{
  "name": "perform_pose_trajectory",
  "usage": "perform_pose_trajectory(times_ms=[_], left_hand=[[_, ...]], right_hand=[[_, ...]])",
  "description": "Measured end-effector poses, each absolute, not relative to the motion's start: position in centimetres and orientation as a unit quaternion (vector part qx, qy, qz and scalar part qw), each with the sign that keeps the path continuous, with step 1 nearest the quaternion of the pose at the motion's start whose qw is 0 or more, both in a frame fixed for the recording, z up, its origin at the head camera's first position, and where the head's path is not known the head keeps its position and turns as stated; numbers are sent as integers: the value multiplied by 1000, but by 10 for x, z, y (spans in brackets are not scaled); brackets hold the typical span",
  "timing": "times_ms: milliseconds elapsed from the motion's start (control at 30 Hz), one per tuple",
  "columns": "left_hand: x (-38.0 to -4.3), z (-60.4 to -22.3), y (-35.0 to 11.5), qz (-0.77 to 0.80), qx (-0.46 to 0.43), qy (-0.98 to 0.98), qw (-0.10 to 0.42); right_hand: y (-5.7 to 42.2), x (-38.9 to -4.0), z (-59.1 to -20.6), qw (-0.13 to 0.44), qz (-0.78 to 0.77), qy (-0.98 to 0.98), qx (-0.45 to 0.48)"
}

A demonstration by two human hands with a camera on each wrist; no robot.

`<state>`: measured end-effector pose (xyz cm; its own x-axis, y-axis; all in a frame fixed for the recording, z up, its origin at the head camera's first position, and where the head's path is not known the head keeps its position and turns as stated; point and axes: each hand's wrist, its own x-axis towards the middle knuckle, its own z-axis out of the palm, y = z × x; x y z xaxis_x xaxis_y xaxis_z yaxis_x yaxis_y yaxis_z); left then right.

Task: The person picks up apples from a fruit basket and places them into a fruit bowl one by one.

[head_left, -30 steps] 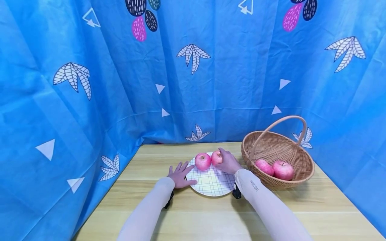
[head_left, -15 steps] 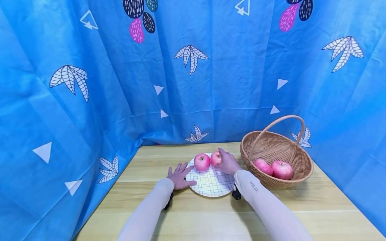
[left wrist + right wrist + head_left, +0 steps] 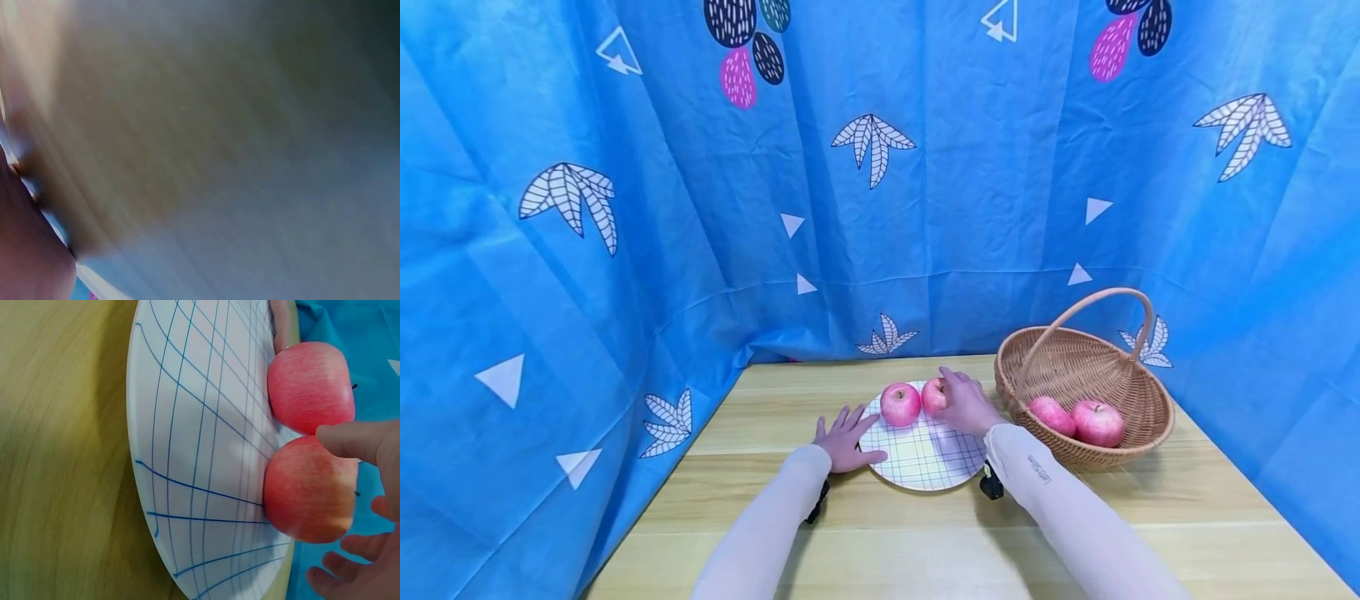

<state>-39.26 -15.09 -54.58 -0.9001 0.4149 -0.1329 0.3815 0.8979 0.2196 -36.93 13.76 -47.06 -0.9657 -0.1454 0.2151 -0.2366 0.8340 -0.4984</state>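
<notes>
A round plate [image 3: 925, 460] with a blue grid pattern lies on the wooden table. Two red-pink apples sit side by side on its far part: a left apple [image 3: 900, 405] and a right apple [image 3: 933, 397]. My right hand [image 3: 966, 406] is curved round the right apple, holding it at the plate; in the right wrist view the thumb [image 3: 353, 440] lies against its side, with the other fingers on the opposite side. My left hand [image 3: 846, 442] rests with spread fingers at the plate's left rim. The left wrist view is too blurred to show its contact.
A wicker basket [image 3: 1075, 354] with an arched handle stands tilted to the right of the plate, with two apples [image 3: 1098, 423] inside. Blue patterned curtain [image 3: 880, 233] encloses the table [image 3: 760, 417] at the back and sides.
The whole head view has shifted slightly leftward. Both hands, the apples and the plate keep nearly the same places relative to each other.
</notes>
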Motion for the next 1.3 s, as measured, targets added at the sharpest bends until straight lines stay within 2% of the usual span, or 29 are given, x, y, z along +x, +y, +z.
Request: perform_pose_trajectory(times_ms=[400,867,1300], left_hand=[[-394,-545,-153,93,201,971,90],[-393,-545,-152,91,199,972,90],[-387,-539,-150,91,199,971,93]], right_hand=[[144,-352,-454,64,271,-956,91],[153,-326,-434,86,263,-948,160],[160,-303,-411,73,243,-950,180]])
